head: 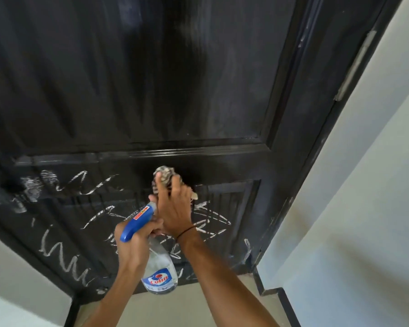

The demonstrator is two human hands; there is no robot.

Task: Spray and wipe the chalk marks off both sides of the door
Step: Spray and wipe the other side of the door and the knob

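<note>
A black panelled door (pixel 151 79) fills the view. Its upper panel looks wiped, with faint smears. White chalk marks (pixel 64 246) cover the lower panel and the rail at the left. My right hand (pixel 175 208) grips a crumpled striped cloth (pixel 164 173) and presses it against the door's middle rail. My left hand (pixel 134 244) grips the neck of a clear spray bottle (pixel 159 272) with a blue trigger head (pixel 137 223), its nozzle pointing up toward the door, just left of my right hand.
A black door frame (pixel 316 142) runs down the right side, with a pale wall (pixel 376 208) beyond it. Black skirting (pixel 286 303) lines the wall's foot. Beige floor (pixel 187 308) lies below the door. Another pale wall (pixel 17 274) stands at the lower left.
</note>
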